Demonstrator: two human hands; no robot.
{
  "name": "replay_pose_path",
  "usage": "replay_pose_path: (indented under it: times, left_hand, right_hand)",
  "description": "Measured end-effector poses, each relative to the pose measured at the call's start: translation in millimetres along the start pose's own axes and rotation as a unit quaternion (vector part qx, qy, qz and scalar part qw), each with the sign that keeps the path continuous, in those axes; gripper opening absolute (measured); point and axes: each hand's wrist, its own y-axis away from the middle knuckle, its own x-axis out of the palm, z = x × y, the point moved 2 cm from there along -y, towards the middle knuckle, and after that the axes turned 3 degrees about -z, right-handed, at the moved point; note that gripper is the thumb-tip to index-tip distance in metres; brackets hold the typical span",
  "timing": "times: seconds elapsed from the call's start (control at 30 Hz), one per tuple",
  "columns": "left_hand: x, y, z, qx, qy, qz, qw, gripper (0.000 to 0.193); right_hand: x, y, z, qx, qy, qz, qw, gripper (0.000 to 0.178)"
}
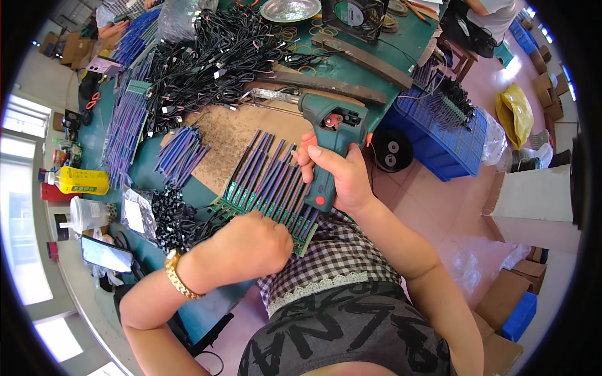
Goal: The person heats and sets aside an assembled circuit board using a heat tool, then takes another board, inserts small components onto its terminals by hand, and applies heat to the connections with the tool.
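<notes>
My right hand (pixel 352 178) is wrapped round the handle of a green soldering gun (pixel 321 185), whose metal tip points left above a brown cardboard sheet (pixel 219 147). Below the gun lies a row of flat multicoloured ribbon wires (pixel 266 172), side by side, joined at their near ends to a green circuit board strip (pixel 305 241). My left hand (pixel 260 241) is closed over the near edge of that strip, its back toward me. Its fingertips, and anything they pinch, are hidden. Left of it sits a pile of small black connectors with leads (pixel 172 216).
Tangled black cables (pixel 200 69) cover the table's far left. Metal bars (pixel 326 86) lie behind the gun, with a black fan (pixel 356 17) beyond. To the right are a blue crate (pixel 439 147) and a black reel (pixel 394 150). A phone (pixel 106 254) stands left. Other people sit farther off.
</notes>
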Motion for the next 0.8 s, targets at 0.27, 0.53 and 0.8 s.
replay_pose_path:
  times: [0.27,0.53,0.8]
  left_hand:
    - [39,33,-34,-0.116,-0.119,-0.293,0.942,0.023]
    - [-2,84,-28,-0.201,-0.091,-0.403,0.888,0.020]
    - [-24,167,-37,-0.445,0.292,-0.823,0.200,0.033]
  right_hand:
    - [2,5,-2,0.004,-0.031,0.000,1.000,0.024]
    - [-9,3,-2,-0.027,-0.065,0.013,0.997,0.025]
    - [-3,3,-1,-0.002,-0.071,0.018,0.997,0.025]
